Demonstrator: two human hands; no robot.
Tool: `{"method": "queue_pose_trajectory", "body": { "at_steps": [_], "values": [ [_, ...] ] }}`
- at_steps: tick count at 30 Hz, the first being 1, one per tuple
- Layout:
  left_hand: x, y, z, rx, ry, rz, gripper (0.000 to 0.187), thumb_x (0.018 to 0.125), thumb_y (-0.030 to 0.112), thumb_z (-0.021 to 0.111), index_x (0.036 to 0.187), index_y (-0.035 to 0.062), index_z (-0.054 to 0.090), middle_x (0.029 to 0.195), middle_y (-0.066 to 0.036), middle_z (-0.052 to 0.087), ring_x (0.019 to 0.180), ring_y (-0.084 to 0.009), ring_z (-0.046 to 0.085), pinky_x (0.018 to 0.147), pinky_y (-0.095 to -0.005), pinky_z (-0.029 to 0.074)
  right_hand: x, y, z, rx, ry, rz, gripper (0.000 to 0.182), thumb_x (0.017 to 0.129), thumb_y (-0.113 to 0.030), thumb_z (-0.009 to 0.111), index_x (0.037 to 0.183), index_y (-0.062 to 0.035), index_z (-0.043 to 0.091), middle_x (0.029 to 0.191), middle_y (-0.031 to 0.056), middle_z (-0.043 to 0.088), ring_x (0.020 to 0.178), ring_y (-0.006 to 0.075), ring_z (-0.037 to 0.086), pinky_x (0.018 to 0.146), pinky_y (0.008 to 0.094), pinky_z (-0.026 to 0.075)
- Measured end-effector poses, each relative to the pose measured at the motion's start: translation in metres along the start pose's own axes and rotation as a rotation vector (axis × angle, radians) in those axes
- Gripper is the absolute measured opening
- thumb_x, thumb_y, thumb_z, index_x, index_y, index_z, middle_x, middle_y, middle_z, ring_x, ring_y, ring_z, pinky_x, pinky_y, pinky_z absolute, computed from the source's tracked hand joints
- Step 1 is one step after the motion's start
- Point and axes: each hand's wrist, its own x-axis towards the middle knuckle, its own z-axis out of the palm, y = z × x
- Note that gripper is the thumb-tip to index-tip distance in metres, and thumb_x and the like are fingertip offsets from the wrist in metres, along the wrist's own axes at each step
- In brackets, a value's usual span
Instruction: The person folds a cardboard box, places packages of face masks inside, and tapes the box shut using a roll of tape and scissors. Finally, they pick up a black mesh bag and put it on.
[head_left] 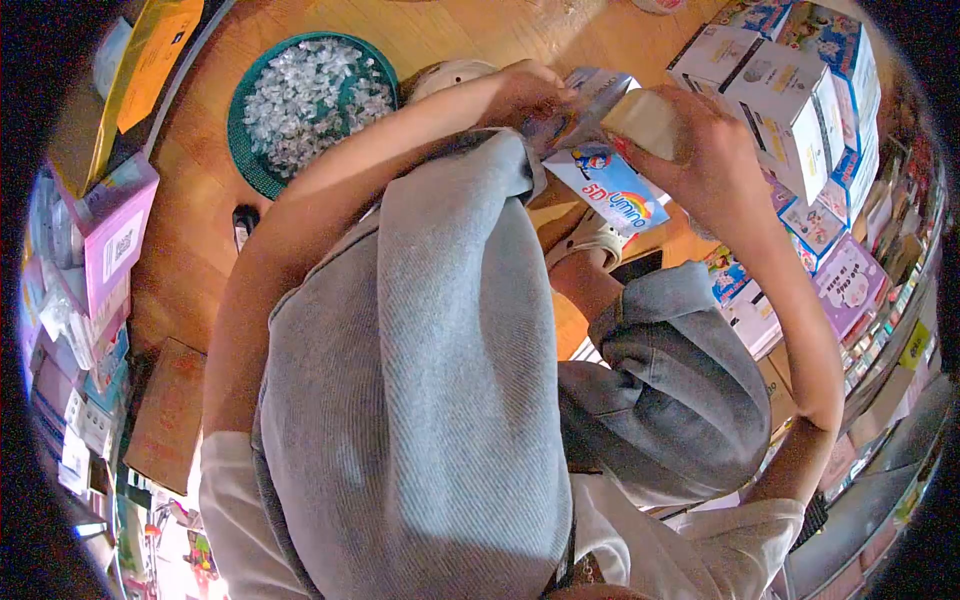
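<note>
My right hand point(715, 145) is wrapped round a wide roll of tape point(648, 122), which it holds over a small printed box. That box point(612, 190) carries the words "5D Lumino" with a rainbow and a cartoon figure. At the far side of the box my left hand point(530, 95) has its fingers closed on the box's edge; the fingertips are partly hidden. The box is tilted, held in front of my raised knee in grey denim point(460, 220).
A green round basket point(240, 130) of clear plastic pieces stands on the wooden floor at the left. White and blue boxes point(780, 95) are stacked at the right. A brown carton point(168, 415) and pink packages point(120, 230) lie along the left side.
</note>
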Motion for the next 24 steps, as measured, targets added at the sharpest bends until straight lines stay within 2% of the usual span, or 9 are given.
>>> {"method": "queue_pose_trajectory", "body": {
  "at_steps": [1,4,7,10,13,16,20,22,24],
  "values": [
    [-0.003,0.005,0.003,0.090,0.013,0.018,0.023,0.080,0.028,0.062,0.082,0.0050,0.061,0.071,-0.001,0.059,0.064,-0.0102,0.054,0.057,-0.0256,0.044,0.001,0.001,0.002,-0.007,0.008,-0.028,0.048,0.065,-0.022,0.072,0.102,0.0029,0.055,0.074,0.0237,0.060,0.073,0.0365,0.061,0.069,0.0413,0.049],
    [0.001,-0.001,0.007,0.002,0.046,0.024,0.022,0.079,0.027,0.063,0.078,0.0054,0.061,0.067,0.000,0.057,0.061,-0.0090,0.050,0.054,-0.0251,0.041,0.002,0.000,0.003,-0.022,-0.042,0.050,0.048,0.065,-0.023,0.072,0.101,0.0042,0.055,0.071,0.0232,0.060,0.072,0.0374,0.061,0.068,0.0407,0.050],
    [0.003,-0.001,0.009,0.323,0.205,0.103,0.021,0.078,0.026,0.063,0.076,0.0056,0.062,0.067,0.000,0.056,0.059,-0.0085,0.049,0.054,-0.0250,0.040,0.003,0.004,0.005,-0.018,-0.003,0.000,0.047,0.066,-0.024,0.071,0.100,0.0049,0.056,0.073,0.0240,0.060,0.072,0.0374,0.061,0.067,0.0406,0.050],
    [0.013,-0.012,0.005,0.393,0.253,0.113,0.025,0.073,0.035,0.064,0.070,0.0097,0.067,0.067,-0.006,0.062,0.059,-0.0128,0.056,0.056,-0.0280,0.044,0.003,0.001,0.003,-0.007,-0.045,0.084,0.047,0.066,-0.024,0.071,0.099,0.0049,0.056,0.075,0.0252,0.060,0.074,0.0374,0.061,0.068,0.0407,0.050],
    [0.009,-0.006,0.013,0.371,0.328,-0.003,0.027,0.072,0.035,0.064,0.071,0.0080,0.066,0.069,-0.008,0.063,0.062,-0.0145,0.057,0.059,-0.0292,0.046,0.004,-0.001,0.002,-0.018,-0.010,0.032,0.045,0.066,-0.024,0.070,0.098,0.0049,0.057,0.076,0.0255,0.060,0.074,0.0371,0.061,0.069,0.0407,0.050],
    [0.014,-0.015,0.019,0.635,0.437,0.183,0.028,0.073,0.034,0.060,0.075,0.0059,0.065,0.071,-0.012,0.063,0.067,-0.0179,0.061,0.063,-0.0324,0.047,0.006,-0.001,0.001,0.001,-0.038,0.076,0.044,0.067,-0.024,0.070,0.098,0.0048,0.057,0.077,0.0260,0.060,0.075,0.0372,0.061,0.069,0.0410,0.050],
    [0.021,-0.032,0.022,1.232,0.401,0.484,0.028,0.080,0.026,0.050,0.087,0.0005,0.060,0.079,-0.019,0.063,0.074,-0.0291,0.062,0.063,-0.0408,0.049,0.007,-0.001,0.003,-0.003,-0.033,0.073,0.044,0.066,-0.025,0.069,0.097,0.0049,0.058,0.077,0.0264,0.060,0.075,0.0375,0.061,0.069,0.0412,0.050],
    [0.018,-0.036,0.028,1.491,0.352,0.572,0.028,0.083,0.022,0.046,0.090,-0.0024,0.057,0.086,-0.025,0.061,0.076,-0.0353,0.062,0.061,-0.0445,0.050,0.007,0.000,0.003,0.003,-0.046,0.086,0.045,0.066,-0.025,0.070,0.097,0.0051,0.058,0.077,0.0264,0.060,0.075,0.0378,0.061,0.070,0.0411,0.050],
    [0.016,-0.040,0.029,1.381,0.249,0.442,0.028,0.084,0.020,0.045,0.092,-0.0044,0.055,0.089,-0.029,0.058,0.075,-0.0378,0.060,0.060,-0.0470,0.049,0.008,0.000,0.004,-0.020,-0.025,0.054,0.045,0.066,-0.025,0.070,0.097,0.0054,0.058,0.076,0.0260,0.060,0.074,0.0379,0.061,0.070,0.0410,0.050]
  ]
}}
